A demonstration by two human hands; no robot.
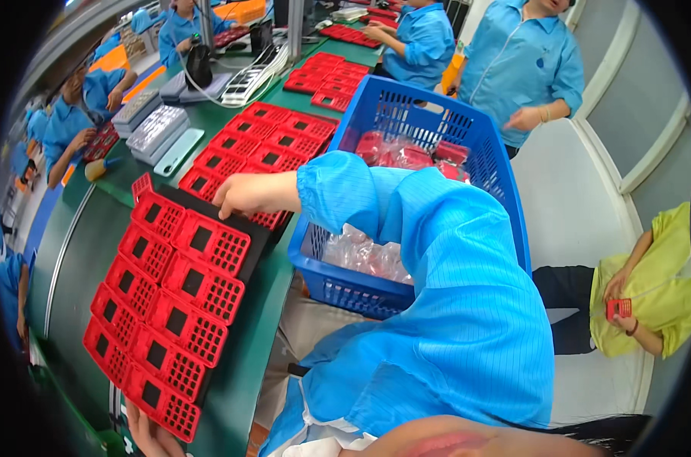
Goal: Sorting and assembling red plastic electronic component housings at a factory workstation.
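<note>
A black tray holds two rows of red plastic keypad housings, each with a square window and a grid of small holes. It lies slanted above the green bench. My right hand, in a blue sleeve, has its fingers closed over the tray's far edge. At the bottom of the view, my left hand grips the near end, its fingers partly hidden under the closest housings. One red piece stands up at the tray's far left corner. More red housings lie in rows just beyond.
Right of the bench stands a blue crate with red parts and clear plastic bags. Grey stacked trays, a pale green phone-shaped piece and cables lie farther along the green bench. Several people in blue work nearby; one in yellow-green stands right.
</note>
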